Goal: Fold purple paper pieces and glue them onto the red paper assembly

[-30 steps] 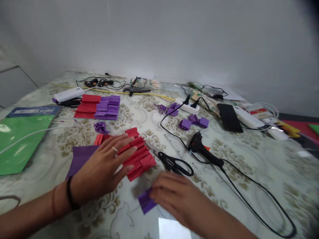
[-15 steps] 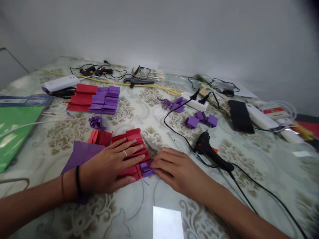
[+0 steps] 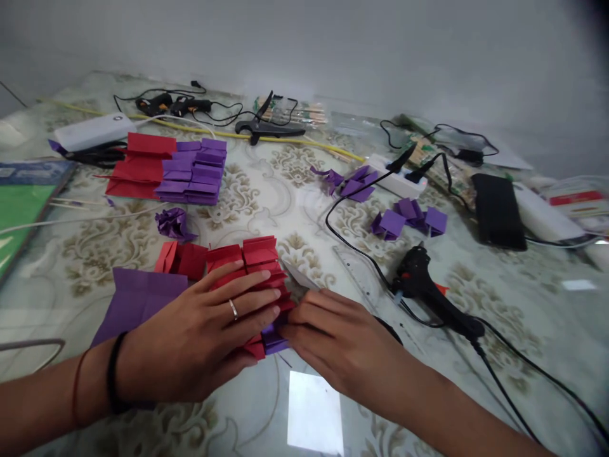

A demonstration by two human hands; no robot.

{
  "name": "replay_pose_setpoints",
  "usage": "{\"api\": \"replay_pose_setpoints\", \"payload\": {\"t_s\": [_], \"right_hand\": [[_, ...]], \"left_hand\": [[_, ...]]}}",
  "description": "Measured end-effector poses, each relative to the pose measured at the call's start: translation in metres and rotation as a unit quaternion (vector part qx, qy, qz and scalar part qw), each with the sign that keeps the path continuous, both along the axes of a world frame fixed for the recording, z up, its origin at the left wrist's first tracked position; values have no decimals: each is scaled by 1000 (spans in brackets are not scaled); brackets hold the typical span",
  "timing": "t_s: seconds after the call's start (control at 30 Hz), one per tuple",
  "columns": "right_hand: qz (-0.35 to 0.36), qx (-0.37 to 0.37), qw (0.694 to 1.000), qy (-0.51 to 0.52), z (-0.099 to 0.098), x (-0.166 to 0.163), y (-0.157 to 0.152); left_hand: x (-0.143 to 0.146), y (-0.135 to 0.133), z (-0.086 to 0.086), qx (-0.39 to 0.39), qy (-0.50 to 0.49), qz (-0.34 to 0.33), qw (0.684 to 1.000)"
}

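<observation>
My left hand (image 3: 214, 330) lies flat with fingers stretched across the red folded paper pieces (image 3: 259, 251), which sit in joined rows. At their right edge, the fingers of my right hand (image 3: 328, 333) are pinched on a purple folded paper piece (image 3: 273, 341), partly hidden under both hands. Beneath the right hand a grey pointed blade (image 3: 301, 277) sticks out, and a black loop (image 3: 387, 330) shows on its far side. A purple paper sheet (image 3: 137, 301) is partly under my left wrist. Beside it rests a loose red folded piece (image 3: 183, 259).
A black glue gun (image 3: 431, 295) with its cord lies to the right, near a clear ruler (image 3: 354, 273). Farther back are purple folded pieces (image 3: 392, 223), a white power strip (image 3: 397, 178), a black phone (image 3: 499, 211) and a finished-looking red-and-purple paper panel (image 3: 190, 174).
The view has shifted closer, so the background sits higher and spreads outward. My right hand keeps its pinch at the purple piece; the black loop beside it has come into sight.
</observation>
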State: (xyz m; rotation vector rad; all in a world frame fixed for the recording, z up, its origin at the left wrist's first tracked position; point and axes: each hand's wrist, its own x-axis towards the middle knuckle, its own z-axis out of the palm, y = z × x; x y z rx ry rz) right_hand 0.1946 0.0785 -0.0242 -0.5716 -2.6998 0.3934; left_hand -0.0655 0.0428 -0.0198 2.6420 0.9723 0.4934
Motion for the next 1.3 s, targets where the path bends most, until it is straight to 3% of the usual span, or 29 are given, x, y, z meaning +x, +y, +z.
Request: {"api": "replay_pose_setpoints", "payload": {"t_s": [0.47, 0.77, 0.9, 1.07, 1.3], "right_hand": [[-22, -22, 999, -12, -3, 0, -6], [-85, 16, 996, -6, 1, 8, -13], [-110, -2, 994, 15, 0, 8, -15], [-106, -29, 994, 25, -3, 7, -13], [-80, 2, 997, -6, 5, -1, -8]], "left_hand": [[3, -4, -3, 12, -32, -11, 999], [7, -3, -5, 48, -6, 18, 999], [11, -6, -4, 42, -31, 53, 997], [16, -7, -2, 28, -28, 64, 997], [33, -7, 9, 60, 4, 70, 996]]}}
